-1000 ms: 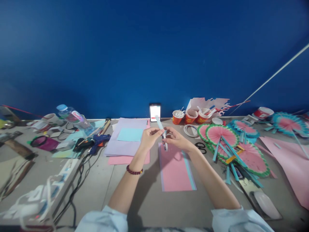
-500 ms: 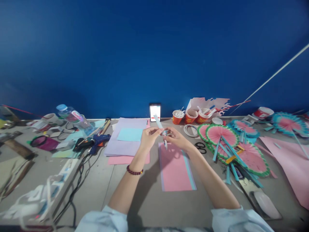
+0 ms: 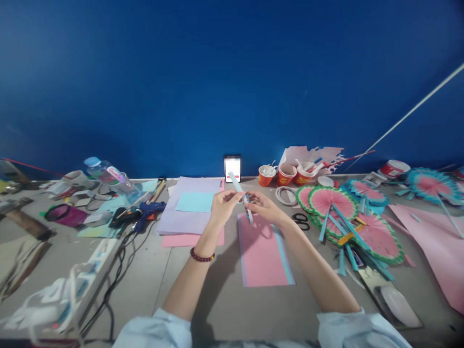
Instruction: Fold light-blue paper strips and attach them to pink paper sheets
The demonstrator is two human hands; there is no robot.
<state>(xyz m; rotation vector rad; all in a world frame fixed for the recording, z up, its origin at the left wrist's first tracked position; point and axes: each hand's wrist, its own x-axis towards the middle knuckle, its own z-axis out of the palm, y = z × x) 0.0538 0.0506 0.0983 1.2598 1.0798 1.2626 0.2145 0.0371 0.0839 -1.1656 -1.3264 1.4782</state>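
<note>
A narrow light-blue strip (image 3: 236,184), seemingly of paper, is held up slantwise between both hands above the table. My left hand (image 3: 224,205) pinches it near its middle, with thumb and fingertips closed. On the other side, my right hand (image 3: 261,207) has its fingers curled round the lower part, close to the left fingertips. The strip's lower end sticks out beneath the fingers. Below the hands lies a pink sheet (image 3: 263,256) with purple and blue edges. Purple sheets (image 3: 181,223) and a small light-blue sheet (image 3: 195,202) lie to the left.
A phone (image 3: 232,169) stands at the back against the blue wall. Red cups (image 3: 286,176) and watermelon-patterned paper fans (image 3: 331,203) are on the right. To the left are a bottle (image 3: 115,178), a glue gun (image 3: 148,212), cables and a power strip (image 3: 90,275).
The strip has tilted slightly, its upper end shifting a little to the left. Both hands keep nearly the same place and hold.
</note>
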